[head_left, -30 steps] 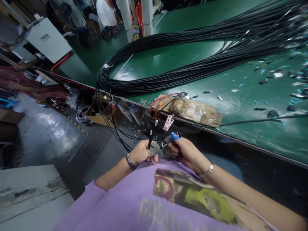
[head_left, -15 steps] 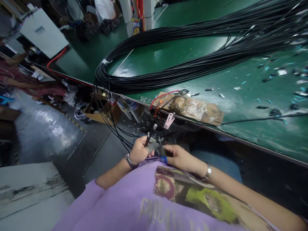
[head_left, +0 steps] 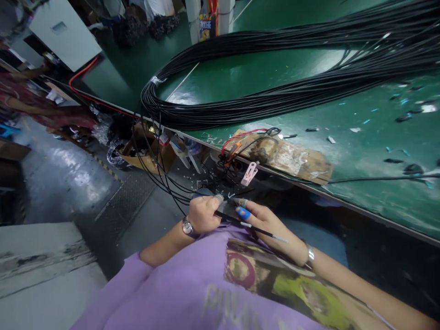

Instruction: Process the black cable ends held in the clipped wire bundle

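Note:
My left hand [head_left: 202, 214] grips a thin black cable [head_left: 256, 229] just below the edge of the green table [head_left: 360, 151]. The cable's free end runs rightward across my right hand [head_left: 268, 224], whose fingers, one with a blue cover [head_left: 243, 212], close around it and around what looks like a small tool, mostly hidden. Both hands sit close together above my purple shirt. A big bundle of long black cables [head_left: 261, 73] loops over the table top, and a few strands hang off its edge toward my hands.
A taped cardboard pad [head_left: 292, 158] with red and black wires [head_left: 237, 142] and a pink clip [head_left: 250, 173] sits on the table edge. Cut bits litter the table at right. Cardboard boxes [head_left: 147, 153] stand on the floor at left. A grey cabinet [head_left: 63, 34] is far left.
The cable that stood upright in my left hand now lies sideways across my right hand. My right hand turned, and the blue fingertip cover shows on top.

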`<action>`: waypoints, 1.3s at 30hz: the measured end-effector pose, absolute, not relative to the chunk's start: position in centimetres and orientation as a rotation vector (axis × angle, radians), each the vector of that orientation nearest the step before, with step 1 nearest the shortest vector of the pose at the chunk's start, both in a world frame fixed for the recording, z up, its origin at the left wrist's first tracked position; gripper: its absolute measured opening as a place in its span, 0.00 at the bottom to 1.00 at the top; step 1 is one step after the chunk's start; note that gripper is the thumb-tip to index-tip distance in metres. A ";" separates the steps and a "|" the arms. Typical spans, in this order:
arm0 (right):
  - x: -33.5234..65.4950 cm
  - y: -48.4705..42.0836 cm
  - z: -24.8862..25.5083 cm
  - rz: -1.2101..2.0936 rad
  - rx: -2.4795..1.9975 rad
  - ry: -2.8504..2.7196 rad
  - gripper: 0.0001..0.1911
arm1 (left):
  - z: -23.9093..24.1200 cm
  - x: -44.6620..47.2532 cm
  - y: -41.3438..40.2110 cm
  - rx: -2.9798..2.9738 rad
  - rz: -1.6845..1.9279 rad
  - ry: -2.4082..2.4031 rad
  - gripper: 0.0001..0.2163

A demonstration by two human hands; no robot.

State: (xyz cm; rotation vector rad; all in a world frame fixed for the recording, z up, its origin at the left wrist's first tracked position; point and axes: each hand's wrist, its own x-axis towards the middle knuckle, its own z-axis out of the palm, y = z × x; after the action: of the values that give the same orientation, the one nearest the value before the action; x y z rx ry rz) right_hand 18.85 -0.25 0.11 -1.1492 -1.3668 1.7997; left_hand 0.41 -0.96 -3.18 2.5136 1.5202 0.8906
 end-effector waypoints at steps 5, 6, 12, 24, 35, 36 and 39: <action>18.4 -0.3 -0.2 1.852 -1.239 -1.244 0.18 | -3.1 0.4 -0.9 2.556 0.894 1.508 0.09; 18.4 -0.3 -0.2 1.853 -1.244 -1.238 0.19 | -3.1 0.4 -0.9 2.564 0.897 1.504 0.09; 18.3 -0.4 -0.1 1.903 -1.233 -1.188 0.19 | -3.3 0.4 -1.0 2.578 0.794 1.534 0.10; 17.9 -0.4 -0.3 1.947 -1.221 -1.101 0.17 | -3.3 0.5 -1.0 2.621 0.829 1.550 0.09; 18.2 0.0 0.0 1.765 -1.234 -1.361 0.17 | -1.1 0.4 0.1 1.615 0.791 1.245 0.07; 18.2 0.0 0.0 1.730 -1.228 -1.407 0.17 | -0.8 0.4 0.2 1.488 0.799 1.199 0.10; 18.2 0.1 0.0 1.646 -1.187 -1.552 0.18 | -0.3 0.5 0.4 1.172 0.757 1.169 0.18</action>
State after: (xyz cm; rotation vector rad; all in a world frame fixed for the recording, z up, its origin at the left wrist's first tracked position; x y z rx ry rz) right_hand 18.18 0.13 0.00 -1.1869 -1.5521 1.6465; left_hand 0.52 0.39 -0.33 1.1719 1.1687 0.7570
